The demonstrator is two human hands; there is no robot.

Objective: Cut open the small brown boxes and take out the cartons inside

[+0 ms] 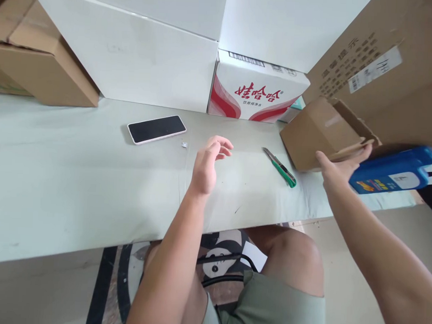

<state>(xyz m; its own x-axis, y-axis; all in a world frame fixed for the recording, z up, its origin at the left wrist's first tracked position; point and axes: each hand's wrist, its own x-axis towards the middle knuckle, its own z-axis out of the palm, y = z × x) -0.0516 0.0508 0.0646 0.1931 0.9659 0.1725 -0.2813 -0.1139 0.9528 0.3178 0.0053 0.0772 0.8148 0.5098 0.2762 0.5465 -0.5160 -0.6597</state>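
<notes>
My right hand grips the edge of a small brown cardboard box, which tilts at the right side of the table with its open top turned to the right. A blue bottle with a printed label lies on its side just right of that hand. My left hand hovers over the middle of the table, fingers loosely curved and holding nothing. Between the hands lies a green utility knife with its metal end pointing away. Left of my left hand are a tiny whitish square piece and a phone with a dark screen.
Large white boxes line the back of the table, beside a red and white carton. Tall brown cardboard stands at the right, and another brown box at the far left. My knees are below the front edge.
</notes>
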